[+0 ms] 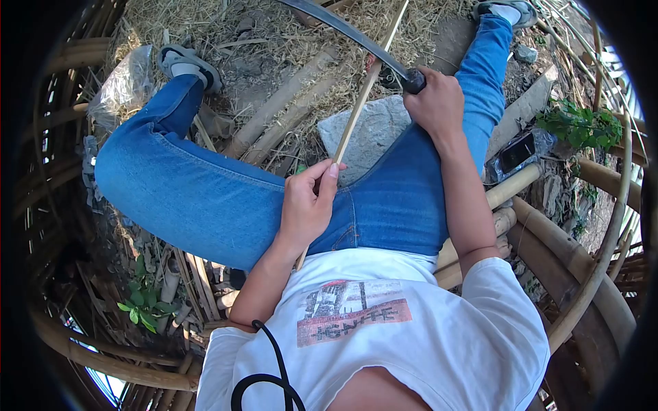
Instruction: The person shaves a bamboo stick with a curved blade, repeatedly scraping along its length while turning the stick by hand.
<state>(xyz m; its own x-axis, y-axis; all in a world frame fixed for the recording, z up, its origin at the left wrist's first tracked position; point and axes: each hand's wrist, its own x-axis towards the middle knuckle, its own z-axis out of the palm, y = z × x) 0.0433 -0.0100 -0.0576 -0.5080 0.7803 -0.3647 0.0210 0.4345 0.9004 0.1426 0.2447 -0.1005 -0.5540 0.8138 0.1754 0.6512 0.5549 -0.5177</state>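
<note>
Near the middle of the view, the left hand (306, 205) is pinching a thin wooden strip (355, 116) between thumb and fingers, the strip running from just below that hand up between twelve and one o'clock. The right hand (439, 103), well apart from it toward half past one, is closing around the black handle (414, 81) of a curved knife (348, 29), whose blade is crossing the strip and pointing toward half past eleven. A pale stone slab (377, 127) is lying near one o'clock, partly behind the strip.
</note>
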